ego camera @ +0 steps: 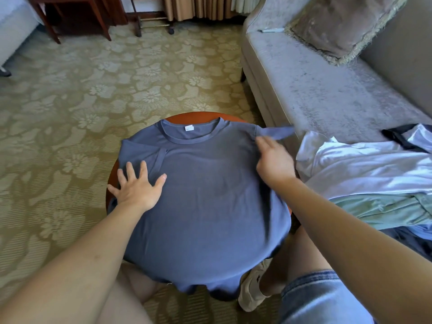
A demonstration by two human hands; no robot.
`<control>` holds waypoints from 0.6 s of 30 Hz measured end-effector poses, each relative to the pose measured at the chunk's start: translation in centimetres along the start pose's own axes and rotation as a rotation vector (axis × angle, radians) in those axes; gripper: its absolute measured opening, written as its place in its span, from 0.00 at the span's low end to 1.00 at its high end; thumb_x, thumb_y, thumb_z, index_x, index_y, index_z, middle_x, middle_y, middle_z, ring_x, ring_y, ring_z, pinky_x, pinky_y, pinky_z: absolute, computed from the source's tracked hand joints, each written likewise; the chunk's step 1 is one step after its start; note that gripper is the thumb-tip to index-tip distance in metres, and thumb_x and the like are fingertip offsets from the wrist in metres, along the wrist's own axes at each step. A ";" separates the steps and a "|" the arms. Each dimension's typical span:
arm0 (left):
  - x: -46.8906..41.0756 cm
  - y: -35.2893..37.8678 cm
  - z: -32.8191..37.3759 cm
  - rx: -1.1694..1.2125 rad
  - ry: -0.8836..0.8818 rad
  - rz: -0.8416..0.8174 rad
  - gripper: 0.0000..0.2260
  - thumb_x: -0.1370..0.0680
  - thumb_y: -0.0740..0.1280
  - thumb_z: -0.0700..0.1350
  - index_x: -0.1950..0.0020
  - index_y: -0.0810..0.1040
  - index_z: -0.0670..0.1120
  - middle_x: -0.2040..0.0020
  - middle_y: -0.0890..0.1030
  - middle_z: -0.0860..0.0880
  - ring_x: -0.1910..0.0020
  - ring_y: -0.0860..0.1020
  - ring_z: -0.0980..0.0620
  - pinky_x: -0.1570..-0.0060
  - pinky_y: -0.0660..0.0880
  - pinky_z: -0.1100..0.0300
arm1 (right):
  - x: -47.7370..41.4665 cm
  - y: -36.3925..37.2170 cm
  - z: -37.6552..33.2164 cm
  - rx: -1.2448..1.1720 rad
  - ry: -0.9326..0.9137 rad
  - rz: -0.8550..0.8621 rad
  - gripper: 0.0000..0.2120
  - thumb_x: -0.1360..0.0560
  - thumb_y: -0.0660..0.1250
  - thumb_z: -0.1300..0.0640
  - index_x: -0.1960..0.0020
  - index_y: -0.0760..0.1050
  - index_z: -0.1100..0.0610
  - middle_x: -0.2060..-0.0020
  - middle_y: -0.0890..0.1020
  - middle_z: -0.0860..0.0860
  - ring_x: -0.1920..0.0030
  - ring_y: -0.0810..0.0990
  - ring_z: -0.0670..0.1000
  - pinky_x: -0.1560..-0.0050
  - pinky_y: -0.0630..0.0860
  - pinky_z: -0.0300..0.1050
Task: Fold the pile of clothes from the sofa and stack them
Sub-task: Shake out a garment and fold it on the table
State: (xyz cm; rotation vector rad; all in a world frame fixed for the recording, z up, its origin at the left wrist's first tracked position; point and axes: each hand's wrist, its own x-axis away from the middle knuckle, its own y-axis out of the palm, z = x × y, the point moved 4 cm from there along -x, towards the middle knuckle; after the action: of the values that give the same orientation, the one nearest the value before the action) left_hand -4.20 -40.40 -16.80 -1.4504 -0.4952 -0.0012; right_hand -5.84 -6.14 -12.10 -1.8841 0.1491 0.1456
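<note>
A slate-blue T-shirt (205, 192) lies spread over a small round wooden table (187, 116), collar away from me, its hem hanging off the near edge. Its left sleeve is folded inward. My left hand (138, 185) presses flat with spread fingers on the shirt's left side. My right hand (273, 160) is at the shirt's right shoulder; whether it grips the cloth I cannot tell. Past it the right sleeve (278, 132) sticks out and looks blurred. On the sofa (327, 97) to the right lies the pile of clothes (364, 174), white, pale green and dark pieces.
A fringed cushion (339, 24) leans at the sofa's back, with a pen-like object (271, 30) near it. Patterned carpet (81, 101) surrounds the table. Dark wooden furniture legs (77, 17) stand at the far wall. My knees and one shoe (252, 286) are under the table's near edge.
</note>
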 end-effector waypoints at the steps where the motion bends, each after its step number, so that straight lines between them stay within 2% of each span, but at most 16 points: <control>1: 0.1 0.1 -0.1 0.005 -0.005 -0.009 0.37 0.24 0.45 0.71 0.20 0.42 0.55 0.20 0.40 0.46 0.22 0.40 0.42 0.28 0.44 0.34 | 0.4 1.1 -1.6 0.119 -0.082 -0.152 0.21 0.29 0.59 0.66 0.37 0.72 0.56 0.36 0.73 0.55 0.45 0.77 0.62 0.52 0.75 0.51; 3: 0.3 0.2 -0.1 0.004 0.007 -0.014 0.37 0.24 0.44 0.72 0.21 0.42 0.55 0.20 0.40 0.46 0.22 0.40 0.42 0.28 0.43 0.34 | 1.8 3.1 -3.6 0.278 -0.160 -0.364 0.15 0.27 0.60 0.63 0.42 0.75 0.56 0.38 0.74 0.53 0.46 0.78 0.59 0.58 0.73 0.48; 4: 0.2 0.3 -0.1 0.000 0.019 -0.012 0.37 0.24 0.44 0.72 0.21 0.42 0.55 0.20 0.40 0.46 0.22 0.40 0.42 0.28 0.43 0.35 | 2.4 3.6 -4.1 0.289 -0.157 -0.387 0.12 0.27 0.60 0.62 0.45 0.75 0.57 0.40 0.75 0.53 0.47 0.79 0.59 0.60 0.71 0.46; 7: 0.2 0.6 -0.4 -0.016 0.045 -0.008 0.37 0.24 0.43 0.72 0.21 0.42 0.55 0.20 0.39 0.46 0.22 0.39 0.42 0.27 0.43 0.36 | 3.4 4.1 -4.2 0.234 -0.155 -0.195 0.09 0.27 0.62 0.59 0.50 0.77 0.59 0.47 0.79 0.54 0.50 0.77 0.61 0.60 0.71 0.46; 8: 0.2 0.9 -0.5 -0.023 0.052 -0.004 0.37 0.24 0.43 0.72 0.21 0.42 0.55 0.20 0.39 0.46 0.22 0.38 0.42 0.27 0.42 0.36 | 3.6 4.2 -4.0 0.202 -0.156 -0.122 0.11 0.27 0.62 0.57 0.48 0.78 0.60 0.47 0.79 0.56 0.50 0.76 0.62 0.57 0.75 0.50; 9: 0.2 1.2 -0.6 -0.028 0.057 0.007 0.37 0.24 0.43 0.71 0.20 0.42 0.54 0.20 0.39 0.46 0.22 0.38 0.42 0.27 0.42 0.37 | 3.7 4.4 -3.7 0.165 -0.149 -0.068 0.15 0.26 0.63 0.55 0.42 0.77 0.60 0.43 0.78 0.58 0.45 0.75 0.63 0.51 0.76 0.55; 10: 0.3 1.5 -0.5 -0.029 0.063 0.022 0.37 0.24 0.42 0.71 0.20 0.42 0.54 0.20 0.39 0.46 0.22 0.37 0.42 0.27 0.42 0.37 | 3.7 4.7 -3.3 0.147 -0.106 -0.113 0.21 0.23 0.62 0.51 0.33 0.72 0.59 0.34 0.72 0.60 0.37 0.70 0.64 0.42 0.73 0.59; 11: 0.3 1.7 -0.4 -0.023 0.069 0.038 0.36 0.24 0.42 0.71 0.20 0.42 0.54 0.20 0.39 0.46 0.22 0.37 0.42 0.27 0.42 0.37 | 3.8 5.3 -2.9 0.138 -0.055 -0.202 0.27 0.21 0.60 0.46 0.26 0.63 0.58 0.27 0.63 0.60 0.28 0.62 0.63 0.32 0.65 0.61; 12: 0.3 1.8 -0.2 -0.014 0.074 0.053 0.36 0.24 0.42 0.71 0.20 0.42 0.53 0.20 0.39 0.45 0.23 0.37 0.42 0.27 0.42 0.37 | 4.1 6.0 -2.4 0.142 -0.006 -0.299 0.32 0.20 0.55 0.41 0.22 0.55 0.56 0.23 0.54 0.58 0.24 0.52 0.61 0.27 0.55 0.60; 14: -0.1 1.8 0.5 -0.001 0.088 0.069 0.36 0.23 0.42 0.71 0.20 0.43 0.53 0.20 0.39 0.45 0.23 0.36 0.42 0.27 0.42 0.37 | 4.0 7.0 -1.4 0.160 0.040 -0.365 0.35 0.21 0.46 0.35 0.21 0.47 0.53 0.21 0.46 0.55 0.22 0.43 0.57 0.25 0.44 0.60; 18: -2.1 1.4 2.2 -0.010 0.096 0.046 0.36 0.23 0.42 0.71 0.21 0.42 0.54 0.20 0.39 0.45 0.23 0.36 0.41 0.27 0.41 0.37 | 1.6 7.6 0.4 0.194 0.092 -0.341 0.36 0.22 0.43 0.33 0.21 0.47 0.51 0.21 0.46 0.53 0.22 0.43 0.55 0.25 0.42 0.60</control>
State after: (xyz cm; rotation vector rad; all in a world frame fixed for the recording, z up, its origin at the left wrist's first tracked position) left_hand -6.35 -38.70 -18.75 -1.4640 -0.3839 -0.0369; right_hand -5.64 -8.13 -19.59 -1.6952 -0.0939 -0.1835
